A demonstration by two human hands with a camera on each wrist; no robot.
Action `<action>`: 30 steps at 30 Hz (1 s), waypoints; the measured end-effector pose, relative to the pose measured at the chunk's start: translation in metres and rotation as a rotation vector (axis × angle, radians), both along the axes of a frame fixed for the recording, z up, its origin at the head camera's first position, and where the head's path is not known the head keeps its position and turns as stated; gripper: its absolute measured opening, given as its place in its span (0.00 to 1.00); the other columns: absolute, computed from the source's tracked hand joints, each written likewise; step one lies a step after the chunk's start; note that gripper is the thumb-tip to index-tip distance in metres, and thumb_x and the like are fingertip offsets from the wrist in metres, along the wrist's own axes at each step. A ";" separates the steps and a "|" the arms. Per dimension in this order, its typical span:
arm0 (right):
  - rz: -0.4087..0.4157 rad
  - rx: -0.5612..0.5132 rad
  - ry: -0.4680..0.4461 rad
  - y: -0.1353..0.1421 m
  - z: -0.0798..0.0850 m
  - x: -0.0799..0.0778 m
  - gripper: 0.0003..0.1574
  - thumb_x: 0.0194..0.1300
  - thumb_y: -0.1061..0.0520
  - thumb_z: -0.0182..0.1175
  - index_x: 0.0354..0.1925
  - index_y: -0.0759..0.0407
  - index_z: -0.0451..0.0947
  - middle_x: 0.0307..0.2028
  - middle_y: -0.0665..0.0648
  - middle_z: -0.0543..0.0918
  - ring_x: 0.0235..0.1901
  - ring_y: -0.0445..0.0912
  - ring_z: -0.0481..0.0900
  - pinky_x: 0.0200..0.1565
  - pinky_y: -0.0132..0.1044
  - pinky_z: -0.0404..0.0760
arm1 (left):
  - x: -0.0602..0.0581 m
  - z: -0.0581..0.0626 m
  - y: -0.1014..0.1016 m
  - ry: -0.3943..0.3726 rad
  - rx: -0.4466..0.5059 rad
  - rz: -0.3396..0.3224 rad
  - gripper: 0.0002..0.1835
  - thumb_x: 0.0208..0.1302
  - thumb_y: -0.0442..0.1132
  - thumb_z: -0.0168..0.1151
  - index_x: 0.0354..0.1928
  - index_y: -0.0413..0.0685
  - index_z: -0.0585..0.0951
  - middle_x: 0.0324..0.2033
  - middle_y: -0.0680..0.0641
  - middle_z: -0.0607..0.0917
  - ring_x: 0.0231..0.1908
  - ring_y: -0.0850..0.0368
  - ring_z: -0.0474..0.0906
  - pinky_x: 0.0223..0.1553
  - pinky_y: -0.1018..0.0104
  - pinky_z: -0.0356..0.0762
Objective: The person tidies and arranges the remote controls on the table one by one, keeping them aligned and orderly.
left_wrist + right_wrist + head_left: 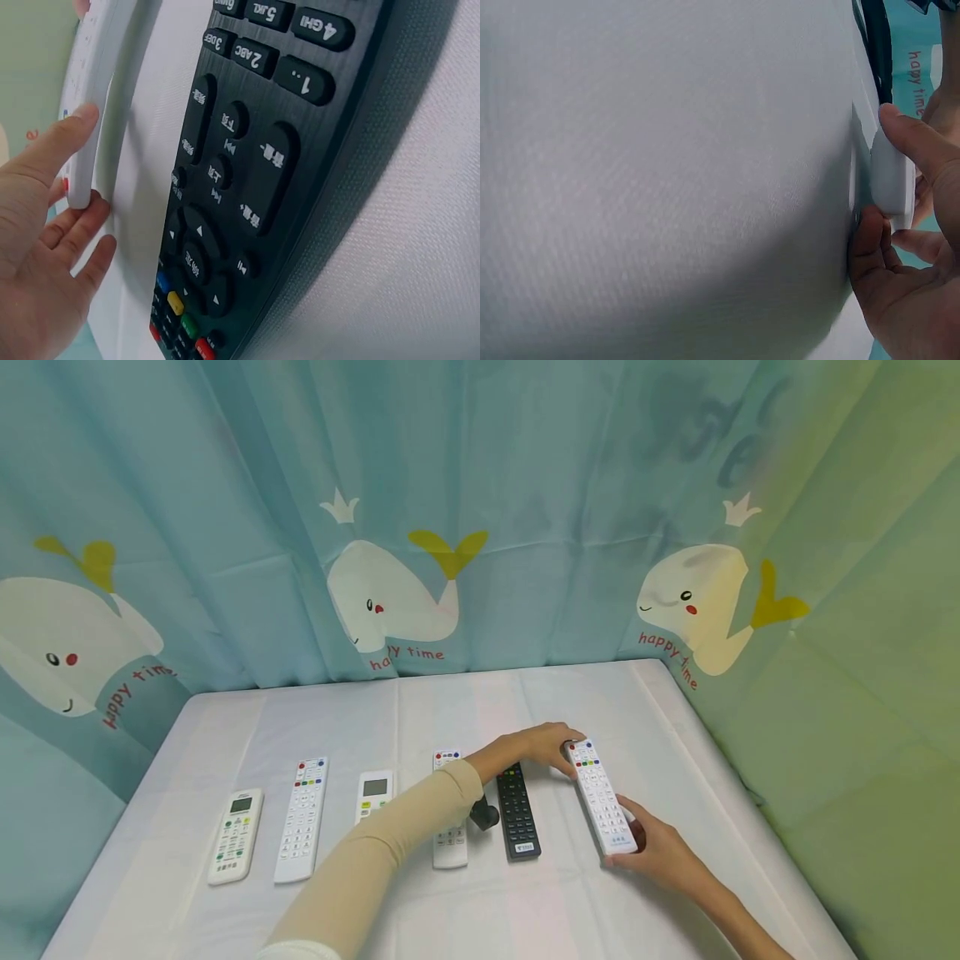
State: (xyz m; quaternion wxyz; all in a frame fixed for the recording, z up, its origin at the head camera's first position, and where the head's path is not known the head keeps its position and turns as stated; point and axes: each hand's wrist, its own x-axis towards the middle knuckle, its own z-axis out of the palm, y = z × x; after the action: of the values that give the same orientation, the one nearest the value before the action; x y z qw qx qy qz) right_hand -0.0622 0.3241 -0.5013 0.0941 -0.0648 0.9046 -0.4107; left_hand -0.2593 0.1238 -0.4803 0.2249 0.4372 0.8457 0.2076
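A white remote control [600, 797] with rows of buttons lies slanted at the right of the table, between both hands. My left hand [551, 747] pinches its far end, the one with the red and blue buttons. In the left wrist view the thumb [67, 139] is on one side and fingertips [94, 217] are at the other. At the near end, my right hand [656, 852] grips the remote's sides. The right wrist view shows that white end [892, 176] between thumb and fingers. Just left lies a black remote control [517, 814], also large in the left wrist view.
Farther left on the white-covered table [570, 910] lie several pale remotes: a short one with a screen [236, 835], a long white one [300, 818], and two partly hidden under my left sleeve [390, 843]. A whale-print curtain [525, 485] stands behind.
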 end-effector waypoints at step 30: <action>0.013 0.039 -0.033 -0.001 0.004 -0.006 0.62 0.49 0.50 0.79 0.72 0.71 0.58 0.37 0.53 0.83 0.33 0.42 0.77 0.35 0.33 0.76 | -0.001 -0.005 0.004 0.074 -0.088 0.026 0.41 0.59 0.53 0.73 0.72 0.48 0.70 0.56 0.47 0.76 0.45 0.63 0.71 0.50 0.75 0.69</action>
State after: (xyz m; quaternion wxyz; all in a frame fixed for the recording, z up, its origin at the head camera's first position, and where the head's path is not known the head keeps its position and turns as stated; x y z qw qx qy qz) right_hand -0.0678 0.3236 -0.4972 0.1129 -0.0623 0.9102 -0.3935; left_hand -0.2601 0.1276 -0.4852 0.2097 0.4233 0.8673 0.1569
